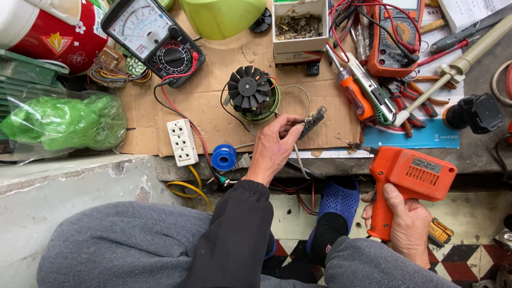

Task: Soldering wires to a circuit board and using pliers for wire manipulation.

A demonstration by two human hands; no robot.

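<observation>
Fan motor (252,93), screwdrivers (356,96) flank switch (312,121) in left hand (273,146).

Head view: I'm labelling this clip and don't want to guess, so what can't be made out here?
- Soldering gun: the handle is covered by the right hand; its fine tip is too small to tell if it touches anything.
- Small black part: partly hidden by the left hand, too small to identify.
- Red canister: cut off by the top-left edge.

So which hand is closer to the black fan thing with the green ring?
Left. The left hand lies just below the black fan with the green ring; the right hand grips an orange soldering gun far off.
</observation>
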